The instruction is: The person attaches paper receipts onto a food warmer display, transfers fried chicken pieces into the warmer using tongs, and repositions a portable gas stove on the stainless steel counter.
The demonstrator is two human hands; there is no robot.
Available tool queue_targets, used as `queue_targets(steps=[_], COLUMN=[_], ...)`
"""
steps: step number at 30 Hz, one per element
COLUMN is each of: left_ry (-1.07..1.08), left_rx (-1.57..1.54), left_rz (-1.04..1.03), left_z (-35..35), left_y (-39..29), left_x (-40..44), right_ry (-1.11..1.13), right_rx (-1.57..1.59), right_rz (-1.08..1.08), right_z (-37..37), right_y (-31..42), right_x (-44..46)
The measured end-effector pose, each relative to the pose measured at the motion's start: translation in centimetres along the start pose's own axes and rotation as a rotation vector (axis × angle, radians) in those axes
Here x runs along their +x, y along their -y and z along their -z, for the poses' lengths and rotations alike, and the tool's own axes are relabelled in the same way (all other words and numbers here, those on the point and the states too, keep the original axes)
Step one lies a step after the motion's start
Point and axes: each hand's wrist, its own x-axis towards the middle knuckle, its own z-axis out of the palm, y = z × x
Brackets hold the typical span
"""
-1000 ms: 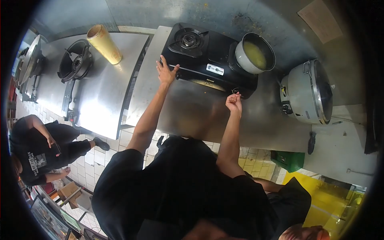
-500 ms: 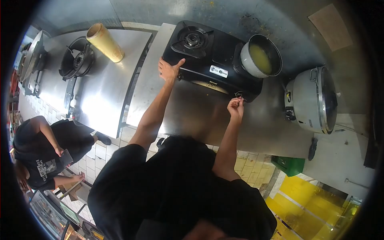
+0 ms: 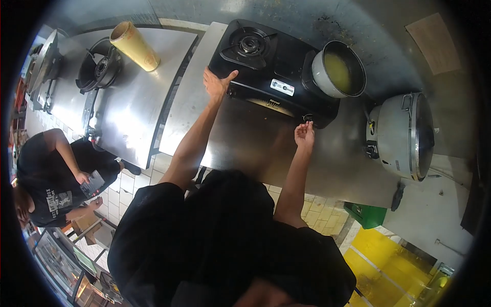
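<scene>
A black two-burner gas stove (image 3: 258, 79) stands on a steel counter. My left hand (image 3: 217, 85) grips its left front corner, the thumb lying on the top and the fingers over the side. My right hand (image 3: 305, 134) is closed at the control knob (image 3: 308, 118) on the right of the front panel, fingertips pinched on it. On the right burner sits a pot (image 3: 323, 75) with yellowish liquid inside. The left burner (image 3: 250, 45) has nothing on it; no flame shows.
A large grey rice cooker (image 3: 396, 135) stands to the right. On the left counter are a yellowish cylinder (image 3: 137, 47) and a single burner (image 3: 105, 69). A person (image 3: 61, 179) at the lower left holds a flat dark device. A green container (image 3: 365, 215) is below the counter.
The camera view has shifted slightly. My left hand stays on the stove's corner, and my right hand remains at the knob with its fingers turned a little. The other person's device has tilted.
</scene>
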Motion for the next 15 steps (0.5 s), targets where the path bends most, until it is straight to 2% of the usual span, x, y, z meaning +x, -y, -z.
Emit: queue_targets(steps=[1,2,4,5,7,10,14,15], left_ry=[-0.003,-0.005,-0.011,-0.013,-0.016,-0.002,0.009,0.014], left_rx=[-0.003,-0.005,-0.012,-0.016,-0.012,-0.029,-0.036,-0.043], left_rz=[-0.008,-0.015,-0.017,-0.026,-0.022,-0.003,0.055,0.037], left_z=[0.0,0.1,0.2,0.2,0.1,0.3,0.7,1.0], left_y=[0.1,0.1,-0.1,0.1,0.2,0.1,-0.3,-0.5], left_x=[0.0,0.0,0.0,-0.1,-0.1,-0.3,-0.4,-0.4], right_ry=[-0.054,-0.057,-0.171,-0.178,-0.252,-0.170,-0.252,-0.279], right_rx=[-0.202,-0.209,-0.583,-0.591,-0.898,-1.057,-1.153,-1.150], right_rz=[0.116,0.115,0.225,0.225,0.307,0.307,0.378,0.518], right_z=[-0.1,0.0,-0.1,-0.2,-0.6,-1.5,-2.6,-2.1], right_y=[-0.1,0.1,0.6,0.7,1.1,1.5,4.1,5.6], right_x=[-0.3,-0.3,0.1,-0.1,-0.4,-2.8,-3.1,-1.4])
